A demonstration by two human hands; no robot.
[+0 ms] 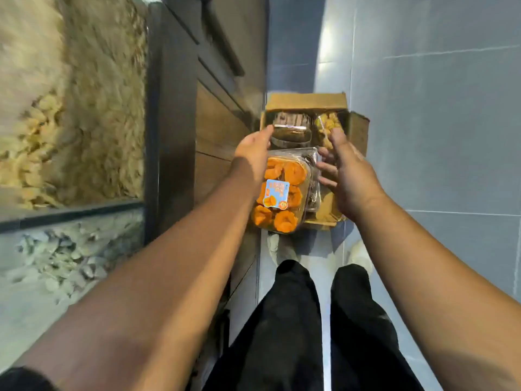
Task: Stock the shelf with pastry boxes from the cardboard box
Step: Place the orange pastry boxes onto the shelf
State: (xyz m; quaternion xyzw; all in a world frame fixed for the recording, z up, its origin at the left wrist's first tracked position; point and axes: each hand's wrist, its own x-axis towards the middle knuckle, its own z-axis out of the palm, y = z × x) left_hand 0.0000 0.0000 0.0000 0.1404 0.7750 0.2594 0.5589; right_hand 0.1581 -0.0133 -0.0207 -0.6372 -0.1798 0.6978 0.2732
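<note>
An open cardboard box stands on the floor by a dark wooden counter. It holds several clear pastry boxes, one with dark pastries and one with yellow pastries. Above its near end is a clear pastry box of orange pastries with a blue label. My left hand grips this box at its left edge, thumb on top, fingers hidden beneath. My right hand is at the box's right side, its spread fingers touching the edge.
A glass display case with blurred pale pastries fills the left side, framed by the dark wooden counter. Grey floor tiles spread to the right. My legs in black trousers and white shoes stand just behind the cardboard box.
</note>
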